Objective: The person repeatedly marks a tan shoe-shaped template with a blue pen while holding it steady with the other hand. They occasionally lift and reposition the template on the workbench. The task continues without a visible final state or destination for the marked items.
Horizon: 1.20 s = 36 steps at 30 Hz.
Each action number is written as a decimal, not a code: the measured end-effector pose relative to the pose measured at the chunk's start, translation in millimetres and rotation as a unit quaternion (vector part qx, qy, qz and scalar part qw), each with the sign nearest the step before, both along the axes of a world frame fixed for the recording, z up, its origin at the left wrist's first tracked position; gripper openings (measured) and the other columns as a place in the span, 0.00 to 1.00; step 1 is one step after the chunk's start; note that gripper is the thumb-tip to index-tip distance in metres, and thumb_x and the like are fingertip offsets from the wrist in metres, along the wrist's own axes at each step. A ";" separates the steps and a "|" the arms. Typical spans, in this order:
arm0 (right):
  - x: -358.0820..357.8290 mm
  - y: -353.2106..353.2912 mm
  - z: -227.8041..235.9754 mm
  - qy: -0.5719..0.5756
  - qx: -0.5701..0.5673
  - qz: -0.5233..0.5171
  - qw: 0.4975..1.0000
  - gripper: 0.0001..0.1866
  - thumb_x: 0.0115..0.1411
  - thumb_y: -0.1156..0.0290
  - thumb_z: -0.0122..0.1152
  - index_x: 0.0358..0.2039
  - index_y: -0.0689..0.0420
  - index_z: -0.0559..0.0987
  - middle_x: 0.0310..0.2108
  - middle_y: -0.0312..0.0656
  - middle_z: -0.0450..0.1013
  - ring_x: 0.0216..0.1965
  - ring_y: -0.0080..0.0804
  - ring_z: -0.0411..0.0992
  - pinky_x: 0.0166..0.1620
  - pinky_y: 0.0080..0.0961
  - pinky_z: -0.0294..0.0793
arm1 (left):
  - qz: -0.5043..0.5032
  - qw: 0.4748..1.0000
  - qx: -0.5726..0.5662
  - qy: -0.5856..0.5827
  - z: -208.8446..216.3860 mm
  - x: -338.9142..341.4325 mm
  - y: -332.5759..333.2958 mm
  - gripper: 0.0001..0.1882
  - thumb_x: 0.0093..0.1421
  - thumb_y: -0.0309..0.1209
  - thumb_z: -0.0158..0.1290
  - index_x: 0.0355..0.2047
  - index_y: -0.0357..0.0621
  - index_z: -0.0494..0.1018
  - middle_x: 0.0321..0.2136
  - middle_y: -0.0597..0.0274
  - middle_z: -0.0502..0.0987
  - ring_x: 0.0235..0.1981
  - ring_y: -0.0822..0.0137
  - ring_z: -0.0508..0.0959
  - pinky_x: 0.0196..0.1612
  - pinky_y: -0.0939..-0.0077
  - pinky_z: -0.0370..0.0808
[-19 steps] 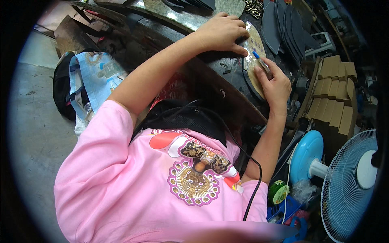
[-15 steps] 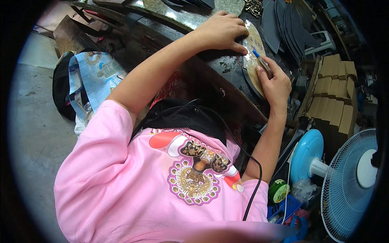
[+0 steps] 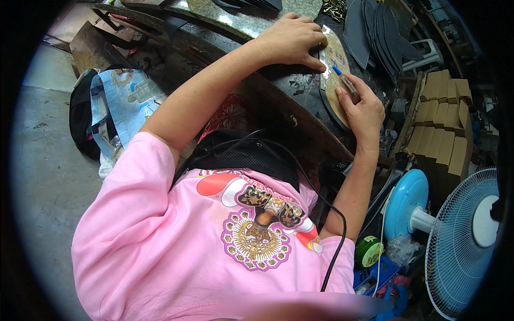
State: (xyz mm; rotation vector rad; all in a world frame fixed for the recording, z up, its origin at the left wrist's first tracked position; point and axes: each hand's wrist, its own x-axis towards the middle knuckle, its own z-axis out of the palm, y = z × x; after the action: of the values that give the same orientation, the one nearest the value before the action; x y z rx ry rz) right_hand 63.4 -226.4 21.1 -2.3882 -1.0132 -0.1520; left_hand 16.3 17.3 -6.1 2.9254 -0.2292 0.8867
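My right hand is closed round a slim pen with a blue tip, which points up and left over a tan, curved-edged template. The template lies near the bench's front edge with a dark layer showing under its lower rim. On the template's left edge rests my left hand, fingers bent and spread, thumb apart from them. Its fingertips touch the template near the top. Whether the pen's tip touches the surface is hard to tell.
Dark, curved flat pieces are stacked to the right of the template. A gold chain heap lies behind it. Cardboard boxes, a blue stool seat and a white fan stand at right. A black cable crosses my front.
The pen's blue tip has shifted very slightly up and left along the template. My left hand stays nearly still on its edge.
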 end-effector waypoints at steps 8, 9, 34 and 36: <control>-0.6 0.3 0.3 0.004 0.004 0.003 1.000 0.18 0.57 0.57 0.68 0.47 0.44 0.84 0.36 0.39 0.81 0.32 0.37 0.79 0.38 0.32 0.77 | 0.021 0.991 -0.014 0.130 18.6 -6.3 -4.3 0.35 0.51 0.63 0.61 0.50 0.53 0.80 0.51 0.60 0.78 0.58 0.60 0.74 0.65 0.60 0.63; -0.6 0.5 0.2 0.008 0.004 0.002 1.000 0.17 0.57 0.57 0.68 0.47 0.44 0.84 0.37 0.39 0.81 0.32 0.37 0.80 0.38 0.32 0.77 | 0.020 0.992 -0.013 0.124 19.6 -6.9 -4.6 0.34 0.52 0.63 0.61 0.50 0.53 0.80 0.51 0.60 0.78 0.58 0.60 0.73 0.65 0.60 0.63; -1.4 0.7 0.9 -0.002 0.000 0.000 1.000 0.16 0.56 0.59 0.68 0.46 0.45 0.84 0.35 0.40 0.81 0.31 0.37 0.80 0.38 0.33 0.77 | 0.008 0.994 -0.005 0.112 16.1 -5.6 -3.8 0.34 0.54 0.62 0.59 0.54 0.56 0.78 0.56 0.63 0.77 0.62 0.62 0.70 0.66 0.58 0.61; -0.9 0.6 0.9 -0.002 0.000 0.001 1.000 0.16 0.56 0.59 0.68 0.46 0.45 0.84 0.35 0.40 0.81 0.32 0.38 0.80 0.38 0.34 0.77 | 0.008 0.993 -0.004 0.120 16.8 -5.0 -3.4 0.33 0.54 0.62 0.59 0.53 0.56 0.78 0.56 0.62 0.77 0.62 0.61 0.70 0.66 0.58 0.61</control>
State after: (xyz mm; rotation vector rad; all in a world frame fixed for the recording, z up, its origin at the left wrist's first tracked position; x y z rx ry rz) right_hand 62.5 -225.7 22.1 -2.3874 -1.0186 -0.1559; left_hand 11.3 13.9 10.8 2.9935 -0.1861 0.5289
